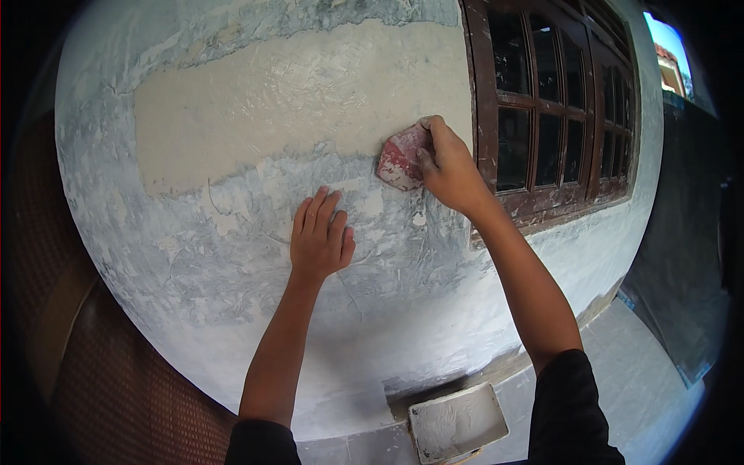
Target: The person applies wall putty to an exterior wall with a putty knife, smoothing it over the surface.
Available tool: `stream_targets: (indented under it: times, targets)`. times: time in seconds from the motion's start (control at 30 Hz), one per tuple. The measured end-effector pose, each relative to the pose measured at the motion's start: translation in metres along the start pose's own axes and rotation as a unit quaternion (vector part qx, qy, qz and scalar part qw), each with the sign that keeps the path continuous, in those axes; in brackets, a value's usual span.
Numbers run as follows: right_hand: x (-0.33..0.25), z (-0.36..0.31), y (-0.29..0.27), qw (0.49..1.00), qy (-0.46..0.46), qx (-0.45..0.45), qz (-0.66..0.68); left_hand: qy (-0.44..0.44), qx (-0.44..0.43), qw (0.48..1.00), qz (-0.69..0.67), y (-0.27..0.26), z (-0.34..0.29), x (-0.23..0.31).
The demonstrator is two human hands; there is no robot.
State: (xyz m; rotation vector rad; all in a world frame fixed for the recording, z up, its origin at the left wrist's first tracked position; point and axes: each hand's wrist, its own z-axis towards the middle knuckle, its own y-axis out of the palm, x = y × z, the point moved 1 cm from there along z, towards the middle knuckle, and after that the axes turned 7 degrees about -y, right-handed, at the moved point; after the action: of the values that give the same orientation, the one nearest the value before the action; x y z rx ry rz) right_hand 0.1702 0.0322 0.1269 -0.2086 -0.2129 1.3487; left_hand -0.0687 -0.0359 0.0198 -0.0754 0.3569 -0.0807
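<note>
My right hand (452, 167) grips a red, plaster-smeared scraper (403, 157), its flat face against the wall. The scraper sits at the lower right edge of a cream plaster patch (302, 93), close to the window frame. My left hand (321, 236) rests on the grey, patchy wall (256, 271) below the patch, fingers spread and holding nothing. Wet-looking ridges and smears show across the upper part of the cream patch. Part of the scraper is hidden behind my right fingers.
A dark brown wooden window (496, 116) with several panes borders the patch on the right. Below, a rectangular tray (502, 422) of pale plaster stands at the wall's foot on grey tiles (620, 356). Brown woven material (132, 372) lies at the left.
</note>
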Motion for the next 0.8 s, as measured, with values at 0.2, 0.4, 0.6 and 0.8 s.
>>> stream_targets:
  times: [0.2,0.4,0.6,0.8]
  targets:
    - [0.009,0.015,-0.007,0.995,-0.012,0.050,-0.085,-0.003,0.002,1.000,0.009,0.000,-0.001,-0.003]
    - [0.009,0.007,0.003,0.999,-0.007,0.021,-0.048,-0.003,0.004,1.000,0.002,0.000,0.001,0.000]
    - [0.011,0.001,-0.011,0.996,0.069,0.057,0.007,0.000,0.002,1.000,0.004,-0.002,-0.002,0.000]
    - [0.025,-0.001,-0.022,0.993,0.033,0.099,-0.060,-0.002,0.000,1.000,0.005,-0.001,-0.001,0.000]
